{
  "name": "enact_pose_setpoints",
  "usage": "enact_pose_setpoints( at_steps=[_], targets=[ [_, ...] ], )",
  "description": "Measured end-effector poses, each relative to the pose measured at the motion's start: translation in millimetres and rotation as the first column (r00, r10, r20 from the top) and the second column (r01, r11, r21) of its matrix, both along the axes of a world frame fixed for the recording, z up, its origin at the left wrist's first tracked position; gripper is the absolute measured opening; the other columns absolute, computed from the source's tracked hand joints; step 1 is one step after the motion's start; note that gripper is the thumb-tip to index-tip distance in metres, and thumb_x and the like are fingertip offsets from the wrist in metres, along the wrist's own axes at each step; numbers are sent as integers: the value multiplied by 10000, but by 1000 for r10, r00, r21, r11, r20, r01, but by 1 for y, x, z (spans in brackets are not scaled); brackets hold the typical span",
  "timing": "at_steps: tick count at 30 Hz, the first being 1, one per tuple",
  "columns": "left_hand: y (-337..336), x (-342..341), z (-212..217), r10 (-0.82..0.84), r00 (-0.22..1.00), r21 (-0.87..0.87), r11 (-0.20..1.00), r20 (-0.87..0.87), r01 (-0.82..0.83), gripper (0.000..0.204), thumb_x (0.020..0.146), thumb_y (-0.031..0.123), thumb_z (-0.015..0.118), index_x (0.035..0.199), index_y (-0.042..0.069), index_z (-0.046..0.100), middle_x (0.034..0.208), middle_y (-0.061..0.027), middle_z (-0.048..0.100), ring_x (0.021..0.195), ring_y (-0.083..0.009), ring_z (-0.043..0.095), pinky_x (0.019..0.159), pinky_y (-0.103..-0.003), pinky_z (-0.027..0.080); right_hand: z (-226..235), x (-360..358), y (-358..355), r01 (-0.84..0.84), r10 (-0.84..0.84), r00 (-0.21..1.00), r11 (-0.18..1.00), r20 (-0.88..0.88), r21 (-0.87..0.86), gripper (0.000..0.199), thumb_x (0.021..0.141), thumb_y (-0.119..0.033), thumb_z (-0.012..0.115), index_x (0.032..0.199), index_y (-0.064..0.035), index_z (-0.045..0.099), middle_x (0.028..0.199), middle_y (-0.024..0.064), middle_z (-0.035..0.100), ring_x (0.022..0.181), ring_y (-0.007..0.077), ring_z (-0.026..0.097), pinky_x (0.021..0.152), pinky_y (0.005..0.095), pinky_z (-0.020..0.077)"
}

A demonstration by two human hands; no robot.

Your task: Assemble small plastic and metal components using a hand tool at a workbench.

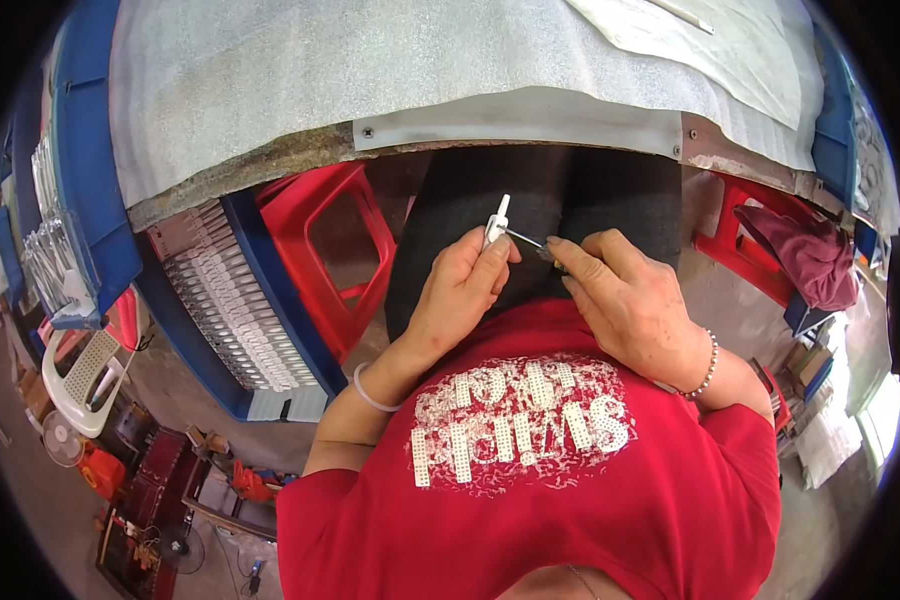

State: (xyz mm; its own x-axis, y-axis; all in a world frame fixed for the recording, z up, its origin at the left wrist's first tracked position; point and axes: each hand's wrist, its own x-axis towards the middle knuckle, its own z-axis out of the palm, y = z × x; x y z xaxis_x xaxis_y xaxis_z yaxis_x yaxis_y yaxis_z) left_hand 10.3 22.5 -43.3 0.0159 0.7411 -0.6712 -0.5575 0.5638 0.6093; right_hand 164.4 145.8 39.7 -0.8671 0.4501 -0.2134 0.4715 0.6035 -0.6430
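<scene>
Over my lap, my left hand [462,285] pinches a small white pointed piece [499,217] between thumb and fingers, its narrow tip upward. Its exact kind does not show. My right hand [628,300] is closed around a thin metal rod-like tool [526,240]. The tool's far end meets the side of the white piece; whether it enters it I cannot tell. My fingers hide most of the tool's grip end.
A table covered with a pale foam sheet [270,80] spans the far side. A blue crate [240,215] with rows of metal parts [225,295] stands at left beside a red stool [345,250]. Dark red cloth [800,255] lies on a red stool at right.
</scene>
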Motion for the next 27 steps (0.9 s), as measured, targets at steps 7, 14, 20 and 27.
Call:
enact_pose_setpoints(
  at_steps=[7,14,20,27],
  targets=[
    [0,15,-17,-13,695,218,945,-719,244,209,981,170,441,901,-14,501,655,-127,538,540,-241,536,509,-327,418,-5,-8,8,-141,134,990,975,52,172,267,778,-88,620,1026,12,626,639,108,521,562,233,587,447,310,458],
    [3,17,-31,-43,533,132,949,-845,286,176,935,116,468,842,-29,433,631,-284,541,613,-475,562,517,-530,421,-39,-10,6,484,-513,846,625,146,-612,149,770,-55,654,907,1,650,703,149,606,629,184,606,565,292,460],
    [7,21,-29,5,620,212,942,-784,261,174,939,114,466,848,-30,431,637,-274,542,635,-469,566,507,-507,415,-9,-16,11,-342,303,939,879,164,331,362,717,-105,608,1068,-28,648,683,90,558,503,165,559,451,268,441],
    [7,20,-36,-1,577,174,953,-817,249,142,934,87,460,843,-22,460,674,-237,560,625,-436,584,509,-476,423,-29,-20,31,1,21,995,977,98,-214,357,714,-33,652,1071,-38,656,849,136,667,689,250,657,640,328,524]
  ],
)
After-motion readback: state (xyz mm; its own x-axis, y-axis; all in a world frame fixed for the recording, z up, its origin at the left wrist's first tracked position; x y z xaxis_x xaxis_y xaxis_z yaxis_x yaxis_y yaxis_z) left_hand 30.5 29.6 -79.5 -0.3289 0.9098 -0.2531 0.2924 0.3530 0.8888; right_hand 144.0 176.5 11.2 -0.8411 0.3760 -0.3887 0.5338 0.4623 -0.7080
